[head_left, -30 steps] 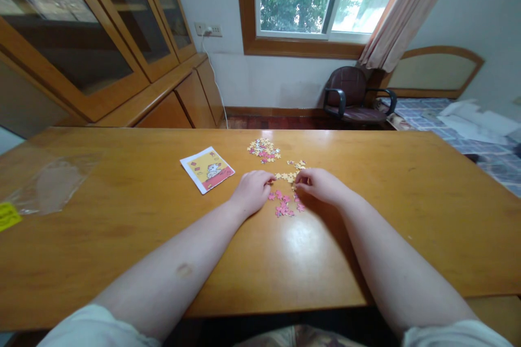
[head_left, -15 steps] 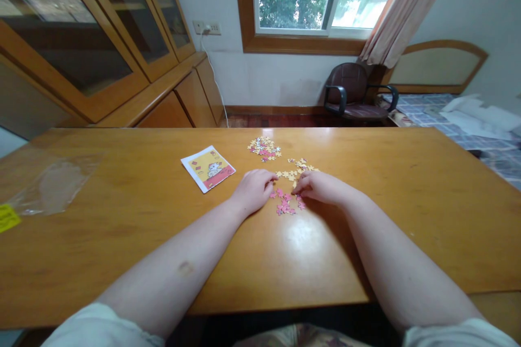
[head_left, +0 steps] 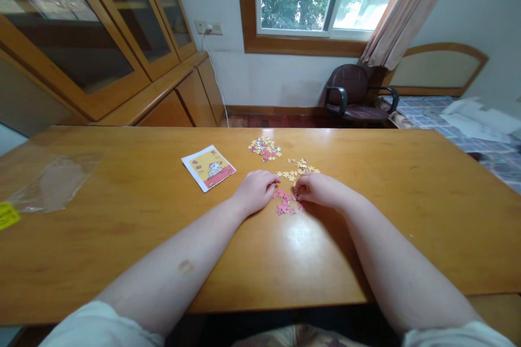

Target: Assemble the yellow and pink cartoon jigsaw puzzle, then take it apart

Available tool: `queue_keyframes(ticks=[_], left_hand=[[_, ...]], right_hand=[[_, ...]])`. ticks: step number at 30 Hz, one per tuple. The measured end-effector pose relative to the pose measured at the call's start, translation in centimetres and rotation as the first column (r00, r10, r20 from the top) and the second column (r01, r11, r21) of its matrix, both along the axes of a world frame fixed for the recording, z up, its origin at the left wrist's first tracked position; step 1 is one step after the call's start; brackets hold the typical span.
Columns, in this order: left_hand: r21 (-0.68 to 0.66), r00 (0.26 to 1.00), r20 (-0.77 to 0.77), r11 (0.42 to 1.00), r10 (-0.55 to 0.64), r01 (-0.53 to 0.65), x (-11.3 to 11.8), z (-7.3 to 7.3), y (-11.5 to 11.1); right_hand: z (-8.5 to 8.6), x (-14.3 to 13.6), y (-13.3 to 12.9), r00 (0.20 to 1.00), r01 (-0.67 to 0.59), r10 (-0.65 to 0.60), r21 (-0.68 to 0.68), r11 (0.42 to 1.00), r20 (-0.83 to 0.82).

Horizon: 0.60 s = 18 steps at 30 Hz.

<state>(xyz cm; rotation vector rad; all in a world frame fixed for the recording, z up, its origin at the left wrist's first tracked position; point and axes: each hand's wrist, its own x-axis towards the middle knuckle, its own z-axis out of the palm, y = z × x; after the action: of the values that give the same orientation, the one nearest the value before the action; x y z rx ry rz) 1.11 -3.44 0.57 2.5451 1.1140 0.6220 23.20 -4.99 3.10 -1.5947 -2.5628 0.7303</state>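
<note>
My left hand rests on the table left of the loose pieces, thumb and index finger apart, with nothing visible between them. Opposite it, my right hand has its fingers curled and pinched at a pink puzzle piece. A small group of pink puzzle pieces lies between and just below the hands. Yellow puzzle pieces form a loose row beyond the fingertips. Farther back is a mixed heap of puzzle pieces in yellow, pink and white. The curled right fingers partly hide what they touch.
A square picture card with a white cartoon figure lies left of the pieces. A clear plastic bag with a yellow label is at the table's left. Beyond the wooden table stand an office chair and a glass-door cabinet.
My right hand has shifted slightly down and its fingers have curled in more, over the pink pieces. My left hand stays almost in place.
</note>
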Motion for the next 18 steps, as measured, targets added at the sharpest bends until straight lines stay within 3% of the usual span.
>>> queue_keyframes(ticks=[12,18], left_hand=[[-0.009,1.0,0.017,1.0,0.013,-0.013,0.0,0.0,0.2],[-0.061,0.996,0.066,0.997,0.054,-0.05,0.0,-0.2,0.4]], right_hand=[[0.3,-0.5,-0.7,0.999,0.038,-0.038,0.025,0.999,0.02],[0.6,-3.2,-2.3,0.959,0.046,-0.078,-0.123,0.991,-0.273]])
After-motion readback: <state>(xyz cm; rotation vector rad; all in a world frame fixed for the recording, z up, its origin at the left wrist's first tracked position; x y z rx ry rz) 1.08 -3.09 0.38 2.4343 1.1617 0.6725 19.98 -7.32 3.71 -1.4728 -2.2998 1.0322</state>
